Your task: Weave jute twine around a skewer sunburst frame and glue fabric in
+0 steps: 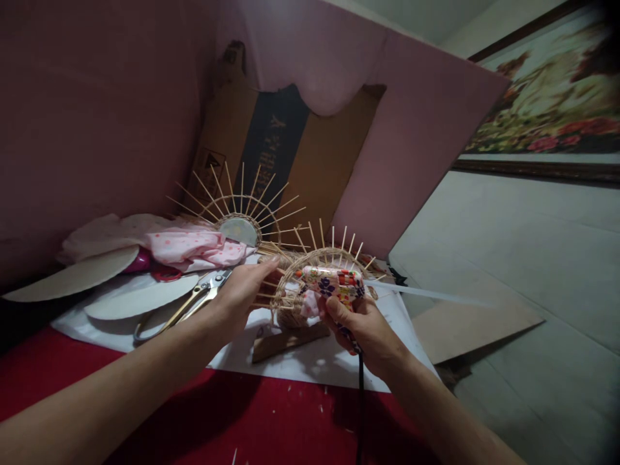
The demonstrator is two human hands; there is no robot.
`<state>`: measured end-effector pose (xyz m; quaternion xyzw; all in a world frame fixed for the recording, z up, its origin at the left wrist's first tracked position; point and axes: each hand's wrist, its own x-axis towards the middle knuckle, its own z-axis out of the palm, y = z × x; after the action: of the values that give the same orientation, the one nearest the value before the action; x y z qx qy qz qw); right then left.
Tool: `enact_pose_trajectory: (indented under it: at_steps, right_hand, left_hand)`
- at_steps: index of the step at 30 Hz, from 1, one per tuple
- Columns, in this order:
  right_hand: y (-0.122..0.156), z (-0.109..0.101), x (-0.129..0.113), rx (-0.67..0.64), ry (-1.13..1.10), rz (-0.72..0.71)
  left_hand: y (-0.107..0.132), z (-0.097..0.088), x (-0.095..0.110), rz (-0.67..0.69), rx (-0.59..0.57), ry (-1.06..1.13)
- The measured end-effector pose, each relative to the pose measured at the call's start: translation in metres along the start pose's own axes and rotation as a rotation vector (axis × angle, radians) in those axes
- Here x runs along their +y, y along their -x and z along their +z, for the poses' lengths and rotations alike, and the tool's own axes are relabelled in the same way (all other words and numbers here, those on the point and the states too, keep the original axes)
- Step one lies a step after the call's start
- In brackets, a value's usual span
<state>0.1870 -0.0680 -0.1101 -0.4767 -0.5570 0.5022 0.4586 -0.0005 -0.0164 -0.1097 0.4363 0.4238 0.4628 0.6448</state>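
Observation:
My right hand (361,323) is wrapped round the handle of a floral-patterned hot glue gun (332,282). A long pale glue stick (426,293) sticks out of its back end, and a black cord hangs below. The gun's nozzle points left at a twine-wrapped ring with thin wooden sticks (300,274) fanning out of it. My left hand (247,284) grips the left side of this ring, its fingertips partly hidden behind the sticks. Beneath the ring are a roll of twine (290,316) and a flat wooden piece (288,343).
A second stick fan with a round mirror-like disc (238,230) stands behind. Scissors (191,303), white oval boards (140,298) and a pink dotted cloth (191,247) lie left. A cardboard panel (320,155) rises at the back. White paper (232,352) covers part of the red tabletop (285,420).

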Motion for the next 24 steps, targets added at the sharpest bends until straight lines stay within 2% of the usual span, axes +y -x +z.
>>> enact_pose_trajectory:
  at_steps: [7,18,24]
  right_hand:
    - [0.0026,0.0026,0.0003,0.049,0.009,0.009]
    - [-0.0006,0.0011,-0.0025,-0.024,-0.075,0.028]
    - [0.0012,0.0014,-0.0012,-0.009,-0.138,0.041]
  left_hand:
    - [0.0011,0.0008,-0.0005,-0.013,-0.008,-0.004]
    - [0.0034,0.0023,0.0007,-0.010,-0.011,-0.010]
    - [0.0029,0.0025,0.0002,-0.009,-0.026,-0.019]
